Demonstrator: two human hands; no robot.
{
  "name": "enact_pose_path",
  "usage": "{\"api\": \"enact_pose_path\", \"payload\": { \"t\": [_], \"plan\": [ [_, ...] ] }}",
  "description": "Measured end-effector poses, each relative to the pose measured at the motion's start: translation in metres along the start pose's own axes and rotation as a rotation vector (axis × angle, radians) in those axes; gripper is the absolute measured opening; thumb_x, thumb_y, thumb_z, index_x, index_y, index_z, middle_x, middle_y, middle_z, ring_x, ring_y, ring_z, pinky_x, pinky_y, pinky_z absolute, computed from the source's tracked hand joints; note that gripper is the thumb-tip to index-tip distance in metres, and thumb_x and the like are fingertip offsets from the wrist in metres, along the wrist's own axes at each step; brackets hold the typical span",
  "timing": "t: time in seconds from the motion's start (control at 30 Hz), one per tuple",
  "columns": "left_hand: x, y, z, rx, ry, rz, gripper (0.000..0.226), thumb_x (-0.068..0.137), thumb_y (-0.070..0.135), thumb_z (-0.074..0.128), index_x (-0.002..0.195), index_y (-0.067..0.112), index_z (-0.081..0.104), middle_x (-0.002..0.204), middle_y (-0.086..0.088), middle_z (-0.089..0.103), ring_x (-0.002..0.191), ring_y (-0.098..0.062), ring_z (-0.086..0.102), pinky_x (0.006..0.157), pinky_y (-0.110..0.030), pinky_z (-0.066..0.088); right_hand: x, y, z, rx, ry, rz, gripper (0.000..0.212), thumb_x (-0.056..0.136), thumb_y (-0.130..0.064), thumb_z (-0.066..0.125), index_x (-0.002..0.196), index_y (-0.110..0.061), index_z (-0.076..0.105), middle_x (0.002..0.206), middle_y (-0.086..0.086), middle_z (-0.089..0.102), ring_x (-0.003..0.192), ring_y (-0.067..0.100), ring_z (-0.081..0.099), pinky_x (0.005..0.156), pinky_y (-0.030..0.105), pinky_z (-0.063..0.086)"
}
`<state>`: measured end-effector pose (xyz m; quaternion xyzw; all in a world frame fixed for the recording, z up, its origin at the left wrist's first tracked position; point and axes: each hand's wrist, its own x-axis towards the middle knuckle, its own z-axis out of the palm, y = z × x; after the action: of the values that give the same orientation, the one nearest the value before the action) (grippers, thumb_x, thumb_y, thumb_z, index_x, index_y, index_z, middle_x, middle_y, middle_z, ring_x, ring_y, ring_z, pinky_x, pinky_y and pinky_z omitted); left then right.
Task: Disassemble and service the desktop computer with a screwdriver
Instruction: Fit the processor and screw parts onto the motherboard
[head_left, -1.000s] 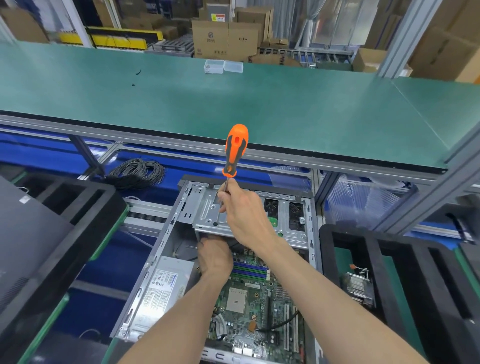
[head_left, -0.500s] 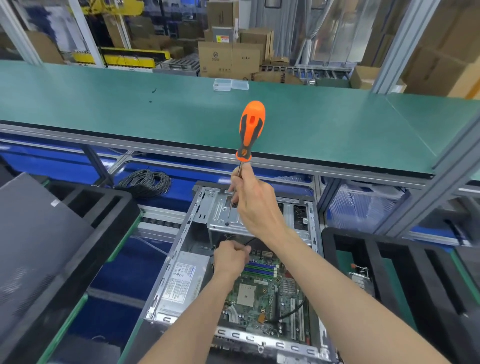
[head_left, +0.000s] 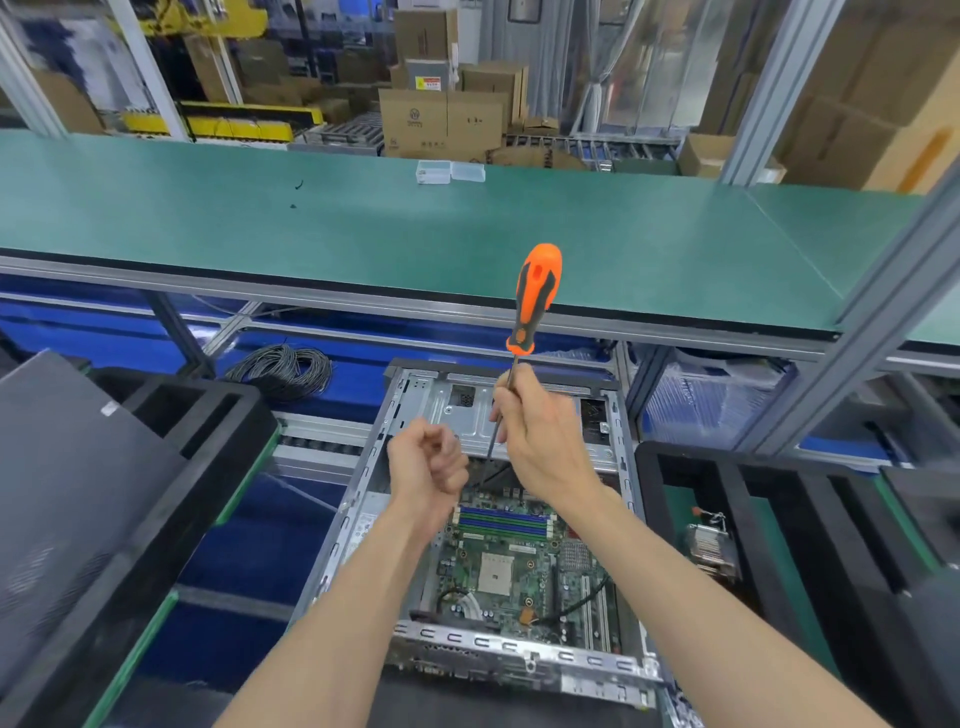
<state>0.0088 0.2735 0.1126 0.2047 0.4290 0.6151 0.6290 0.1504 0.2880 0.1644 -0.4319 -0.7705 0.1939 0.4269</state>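
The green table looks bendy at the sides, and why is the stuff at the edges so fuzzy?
In the head view, the wide lens curves the green table and its straight edges toward the frame sides; the black panel at far left is smeared and soft, while the screwdriver and motherboard in the middle stay sharp; lighting is even, with no strong glare.
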Motion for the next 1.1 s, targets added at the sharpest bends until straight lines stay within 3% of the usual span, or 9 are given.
{"api": "enact_pose_path", "payload": {
  "t": [0.1, 0.13, 0.23, 0.4, 0.5, 0.7, 1.1],
  "plan": [
    [0.012, 0.013, -0.015, 0.626, -0.052, 0.284, 0.012, 0.077, 0.003, 0.062, 0.070, 0.009, 0.069, 0.043, 0.010, 0.037, 0.038, -0.007, 0.027, 0.039, -0.016, 0.025, -0.009, 0.010, 0.014, 0.013, -0.093, 0.066, 0.014, 0.104, -0.016, 0.043, 0.090, -0.019, 0.046, 0.067, 0.002, 0.065, 0.062, 0.024, 0.063, 0.063, 0.047, 0.051],
    [0.015, 0.015, -0.021, 0.771, -0.099, 0.331, 0.016, 0.077, -0.001, 0.065, 0.077, 0.012, 0.075, 0.043, 0.010, 0.039, 0.040, -0.008, 0.029, 0.042, -0.017, 0.025, -0.011, 0.012, 0.019, 0.007, -0.123, 0.091, 0.015, 0.103, -0.013, 0.044, 0.089, -0.018, 0.048, 0.067, 0.003, 0.065, 0.063, 0.023, 0.064, 0.065, 0.046, 0.052],
    [0.021, 0.016, -0.036, 0.998, -0.266, 0.320, 0.021, 0.076, 0.002, 0.074, 0.082, 0.021, 0.082, 0.044, 0.006, 0.046, 0.047, -0.014, 0.028, 0.051, -0.025, 0.023, -0.019, 0.020, 0.032, -0.012, -0.210, 0.128, 0.014, 0.103, -0.010, 0.047, 0.091, -0.015, 0.052, 0.073, 0.009, 0.068, 0.071, 0.027, 0.066, 0.070, 0.047, 0.053],
    [0.025, 0.016, -0.051, 1.082, -0.262, 0.244, 0.030, 0.081, 0.004, 0.076, 0.077, 0.033, 0.082, 0.043, 0.006, 0.051, 0.045, -0.012, 0.029, 0.052, -0.029, 0.027, -0.022, 0.023, 0.047, -0.005, -0.249, 0.136, 0.014, 0.104, -0.012, 0.046, 0.100, -0.004, 0.056, 0.081, 0.016, 0.066, 0.073, 0.033, 0.063, 0.071, 0.051, 0.052],
    [0.024, 0.016, -0.052, 1.146, -0.239, 0.254, 0.026, 0.080, 0.005, 0.076, 0.076, 0.030, 0.081, 0.042, 0.010, 0.054, 0.041, -0.005, 0.030, 0.048, -0.021, 0.029, -0.020, 0.023, 0.052, -0.014, -0.268, 0.139, 0.014, 0.105, -0.012, 0.047, 0.104, -0.003, 0.058, 0.082, 0.015, 0.068, 0.076, 0.033, 0.065, 0.074, 0.051, 0.053],
    [0.024, 0.014, -0.046, 1.325, -0.204, 0.306, 0.005, 0.079, 0.020, 0.081, 0.079, 0.024, 0.082, 0.040, 0.016, 0.052, 0.039, -0.005, 0.037, 0.049, -0.018, 0.029, -0.021, 0.024, 0.054, -0.092, -0.312, 0.107, 0.015, 0.105, -0.010, 0.045, 0.107, 0.001, 0.056, 0.086, 0.017, 0.068, 0.078, 0.036, 0.064, 0.072, 0.050, 0.052],
    [0.020, 0.018, -0.045, 1.386, -0.221, 0.357, 0.008, 0.079, 0.013, 0.075, 0.078, 0.019, 0.082, 0.039, 0.021, 0.050, 0.041, -0.004, 0.044, 0.046, -0.012, 0.029, -0.023, 0.022, 0.059, -0.072, -0.296, 0.118, 0.015, 0.105, -0.012, 0.045, 0.102, -0.002, 0.056, 0.083, 0.017, 0.066, 0.074, 0.037, 0.062, 0.069, 0.052, 0.051]
  ]
}}
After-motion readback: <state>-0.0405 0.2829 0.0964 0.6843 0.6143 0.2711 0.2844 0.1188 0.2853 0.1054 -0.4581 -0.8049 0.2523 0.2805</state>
